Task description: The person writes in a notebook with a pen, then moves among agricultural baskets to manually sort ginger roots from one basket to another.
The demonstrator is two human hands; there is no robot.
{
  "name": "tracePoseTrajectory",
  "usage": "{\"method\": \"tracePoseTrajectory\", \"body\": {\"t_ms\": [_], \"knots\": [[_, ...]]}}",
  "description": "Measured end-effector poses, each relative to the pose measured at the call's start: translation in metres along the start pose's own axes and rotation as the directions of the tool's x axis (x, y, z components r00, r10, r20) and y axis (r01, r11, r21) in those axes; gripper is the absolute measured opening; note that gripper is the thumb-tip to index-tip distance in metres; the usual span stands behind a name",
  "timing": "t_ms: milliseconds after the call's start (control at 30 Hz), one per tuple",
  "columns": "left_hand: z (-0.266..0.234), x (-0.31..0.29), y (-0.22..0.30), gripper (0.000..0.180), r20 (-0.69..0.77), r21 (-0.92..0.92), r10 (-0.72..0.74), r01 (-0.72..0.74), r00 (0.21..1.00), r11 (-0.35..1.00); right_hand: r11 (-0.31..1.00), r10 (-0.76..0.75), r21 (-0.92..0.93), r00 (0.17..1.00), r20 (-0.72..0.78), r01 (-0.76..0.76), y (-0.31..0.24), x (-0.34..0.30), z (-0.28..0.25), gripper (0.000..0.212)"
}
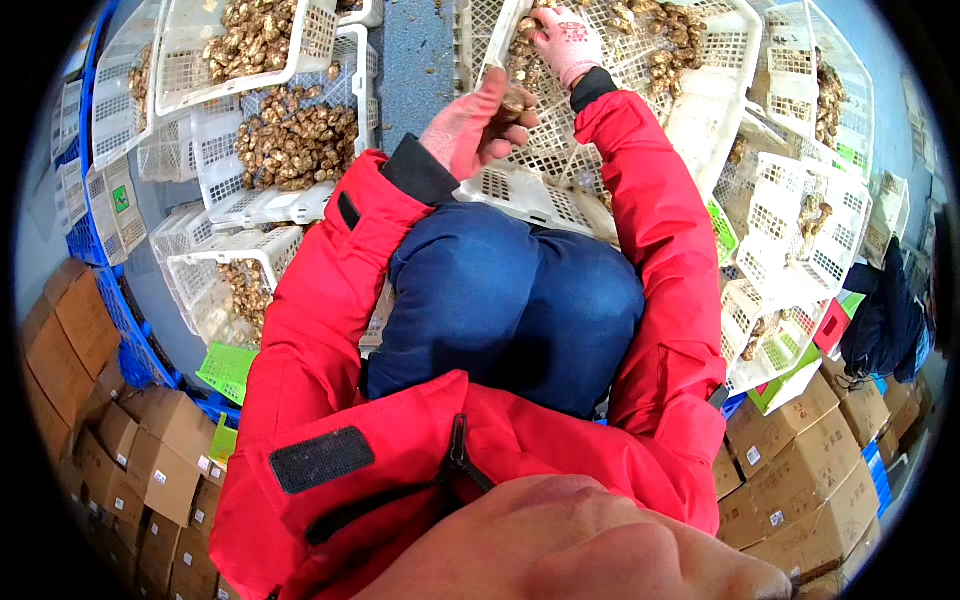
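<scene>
Above the near end of a white lattice crate (555, 130), my left hand (465, 125), in a pink glove, is closed round a brown mushroom (515, 102). Its thumb points up and away from me. Farther off, my right hand (568, 45), gloved in pink too, reaches down into the same crate. Its fingers are bent at some loose mushrooms (522, 45) along the crate's left side; what lies between the fingertips is hidden. More brown mushrooms (678, 45) are heaped toward the crate's right side.
At my left stand white crates (215, 170) of mushrooms, one raised above another (170, 85). Stacked white crates (770, 215) with some mushrooms are at my right. Blue floor (408, 70) shows between the crates. Cardboard boxes (165, 440) pile up at both lower sides.
</scene>
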State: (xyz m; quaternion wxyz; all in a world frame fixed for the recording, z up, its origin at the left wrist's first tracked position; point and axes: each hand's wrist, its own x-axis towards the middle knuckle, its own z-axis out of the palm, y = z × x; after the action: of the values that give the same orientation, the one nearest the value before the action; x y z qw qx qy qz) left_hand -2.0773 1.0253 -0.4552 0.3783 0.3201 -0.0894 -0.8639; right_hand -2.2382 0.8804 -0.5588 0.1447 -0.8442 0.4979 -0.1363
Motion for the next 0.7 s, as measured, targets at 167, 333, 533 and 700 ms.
{"method": "tracePoseTrajectory", "body": {"t_ms": [167,333,533,700], "knots": [[0.006,-0.010,0.007,0.053,-0.018,0.109,0.143,-0.140,0.990,0.984,0.996,-0.019,0.084,0.999,0.048,0.015,0.003,-0.011,-0.005,0.028],[0.002,-0.009,0.005,0.030,0.015,0.124,0.121,-0.122,0.993,0.985,0.970,-0.049,-0.232,0.995,0.085,0.067,0.015,0.003,0.024,0.026],[-0.014,-0.014,0.004,0.034,-0.019,0.001,0.148,-0.148,0.989,0.989,0.085,0.223,0.927,0.913,0.341,-0.366,0.007,-0.031,-0.022,0.034],[0.002,-0.017,0.000,0.042,-0.055,-0.023,0.242,-0.244,0.969,0.970,-0.433,-0.082,0.867,0.969,0.235,-0.247,-0.009,-0.054,-0.057,0.035]]}}
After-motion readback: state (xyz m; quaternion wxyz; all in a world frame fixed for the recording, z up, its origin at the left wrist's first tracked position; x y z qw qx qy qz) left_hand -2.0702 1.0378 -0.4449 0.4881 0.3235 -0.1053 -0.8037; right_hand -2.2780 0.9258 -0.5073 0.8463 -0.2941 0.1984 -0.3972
